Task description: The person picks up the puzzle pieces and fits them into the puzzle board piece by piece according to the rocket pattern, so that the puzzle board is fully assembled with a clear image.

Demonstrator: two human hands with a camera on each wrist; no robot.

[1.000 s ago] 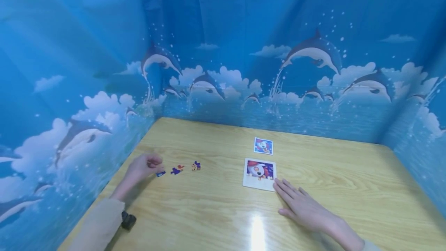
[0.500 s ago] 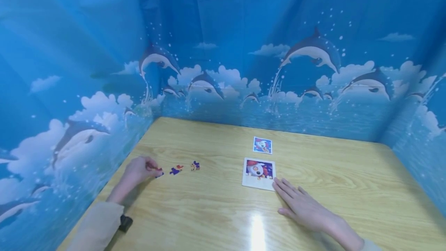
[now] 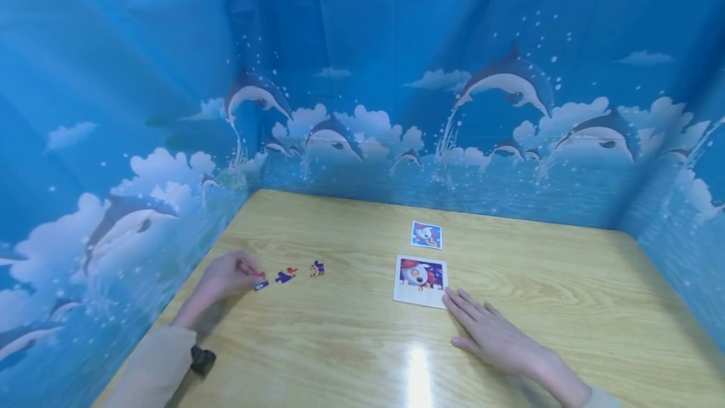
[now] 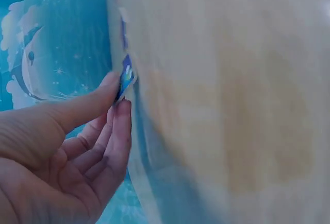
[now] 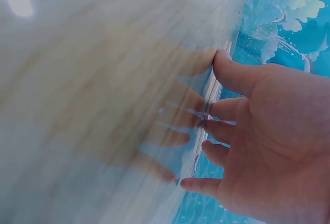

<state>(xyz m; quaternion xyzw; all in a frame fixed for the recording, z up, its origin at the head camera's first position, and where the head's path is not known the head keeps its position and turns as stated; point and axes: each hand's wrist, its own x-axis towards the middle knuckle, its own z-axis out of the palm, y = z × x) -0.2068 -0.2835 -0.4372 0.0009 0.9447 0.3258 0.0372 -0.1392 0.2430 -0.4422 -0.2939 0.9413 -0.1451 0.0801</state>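
At the left of the table, my left hand point(image 3: 228, 273) pinches a small blue and red jigsaw piece point(image 4: 126, 77) between thumb and fingertips, close over the wood. Just right of it lie two loose jigsaw pieces, one purple and orange point(image 3: 286, 276) and one purple and yellow point(image 3: 317, 268). My right hand point(image 3: 494, 336) rests with fingers extended, fingertips at the right edge of a white puzzle board point(image 3: 421, 297). The upper part of that board carries joined pieces showing a white character in red; its lower strip is bare white.
A small picture card point(image 3: 427, 235) with a similar character lies behind the board. The wooden table point(image 3: 340, 339) meets a blue dolphin curtain point(image 3: 362, 68) at the back and sides. A black strap device point(image 3: 202, 361) sits at my left wrist.
My left fingers have shifted the pinched piece slightly, and red now shows above its blue part. The right hand and the board stay as they were.
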